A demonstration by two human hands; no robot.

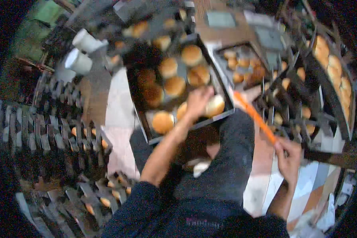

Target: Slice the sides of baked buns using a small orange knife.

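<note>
A dark baking tray [136,116] with golden-topped round buns [175,86] lies before me, its near edge above my legs. My left hand [196,102] reaches into its near right part. The fingers are at a paler bun [214,106] by the right corner; blur hides whether they grip it. Partly behind that hand is another bun [181,110], and one more bun [162,122] sits at the near left corner. Out to the right, my right hand [288,154] grips the lower end of a long orange stick-like tool [255,114]. Its upper end points toward the tray's right corner.
A smaller tray of rolls [244,64] lies beyond to the right. Racks of dark trays stand at left [56,139] and right [297,104], some holding bread. Long loaves [334,70] fill a tray at far right. White buckets [78,62] are at upper left.
</note>
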